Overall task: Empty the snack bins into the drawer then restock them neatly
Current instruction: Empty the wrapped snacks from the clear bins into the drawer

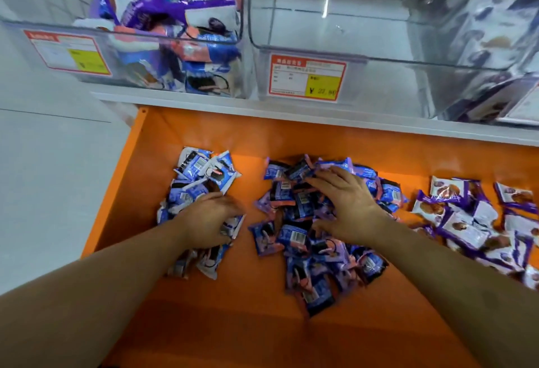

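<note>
- The orange drawer [186, 324] stood pulled out below a white shelf, holding three loose groups of small wrapped snacks: a white-and-blue pile [201, 175] at the left, a dark blue-and-pink pile [306, 251] in the middle, and purple-and-white packets [466, 219] at the right.
- The left hand [208, 223] lay on the near part of the white-and-blue pile with its fingers curled round a few packets; how many it held could not be told.
- The right hand [347, 207] rested on top of the middle pile, fingers spread and nearly straight, pressing on the packets rather than closing on any.
- Above, the middle clear bin [320, 50] looked empty, while the left bin [175, 55] held mixed packets.
- The packets appeared light, soft and crinkly, with slick film likely to slide off one another, and contents that could probably crush.
- Scooping a small handful from beneath, or pinching sealed edges, seemed safer than squeezing.
</note>
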Demonstrator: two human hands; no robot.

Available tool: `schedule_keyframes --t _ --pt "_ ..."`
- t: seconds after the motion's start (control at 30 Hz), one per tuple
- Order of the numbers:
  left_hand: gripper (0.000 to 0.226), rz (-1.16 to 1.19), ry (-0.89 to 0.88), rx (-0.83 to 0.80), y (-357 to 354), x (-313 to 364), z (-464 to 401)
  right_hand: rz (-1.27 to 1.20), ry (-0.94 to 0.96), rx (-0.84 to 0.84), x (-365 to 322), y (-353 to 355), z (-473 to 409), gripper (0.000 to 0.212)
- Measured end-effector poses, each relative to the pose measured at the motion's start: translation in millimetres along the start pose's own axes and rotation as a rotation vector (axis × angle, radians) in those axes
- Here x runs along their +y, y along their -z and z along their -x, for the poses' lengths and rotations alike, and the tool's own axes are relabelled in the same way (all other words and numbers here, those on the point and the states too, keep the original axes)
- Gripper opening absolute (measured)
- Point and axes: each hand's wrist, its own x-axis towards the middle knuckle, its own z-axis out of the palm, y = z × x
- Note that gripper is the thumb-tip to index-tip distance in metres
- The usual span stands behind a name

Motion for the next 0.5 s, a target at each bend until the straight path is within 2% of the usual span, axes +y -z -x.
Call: schedule_keyframes --t 0.13,0.27,0.37,0.5 --pt "0.083 -0.142 -0.017 -0.193 6 -4 22 -0.012 0.002 -0.003 -3 2 3 0.1" --pt "0.093 -0.191 0.038 -0.384 20 10 40 -0.053 0.021 -0.045 -9 9 11 0.101" --pt "0.098 -0.177 0.041 -0.385 26 19 41 -0.101 0.035 -0.052 -11 20 16 0.103" --pt "0.094 -0.138 0.017 -0.334 39 31 43 -0.177 0.054 -0.047 -15 44 24 0.101"
